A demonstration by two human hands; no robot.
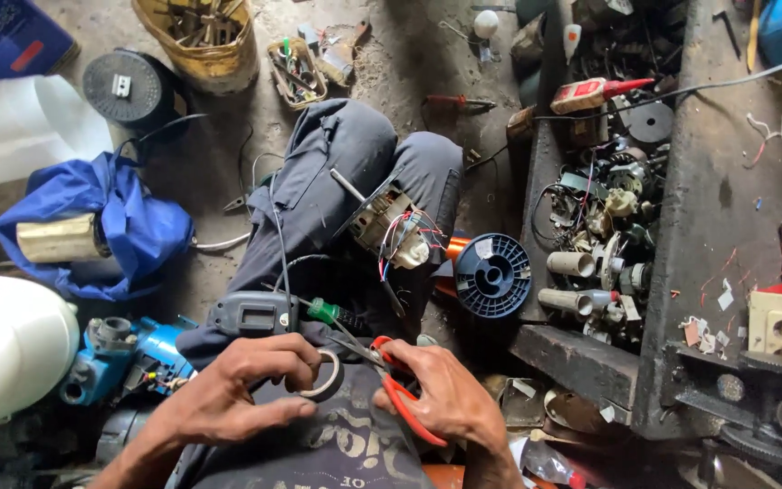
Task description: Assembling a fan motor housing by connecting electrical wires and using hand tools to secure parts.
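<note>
At the far left a white rounded housing (2,349) is seen, with a blue pump body (124,355) just beside it and a blue cloth bundle (101,222) further up on the dirt floor. A yellow bucket of scrap (205,36) stands near the top edge.

The left hand (242,385) is held over the lap, its fingers closed on a small roll of white tape (326,373), which is pinched between thumb and fingertips. Just beside it, the right hand (445,394) is closed through the handles of orange-handled scissors (400,385), whose blades point toward the tape roll and appear to meet it; whether a strip is already being cut cannot be told. A grey tool with a green tip (269,314) lies across the thigh, touching the trousers just above the hands.

Further along the legs a small motor assembly with coloured wires (395,228) is rested on the knee, apart from both hands. Its loose wires appear bare and untaped, so the work is judged to be at an early stage: tape is in hand but nothing seems yet applied.

To the right a blue spool (492,274) lies on the floor, and a dark wooden bench (717,208) crowded with parts fills the remaining space.
</note>
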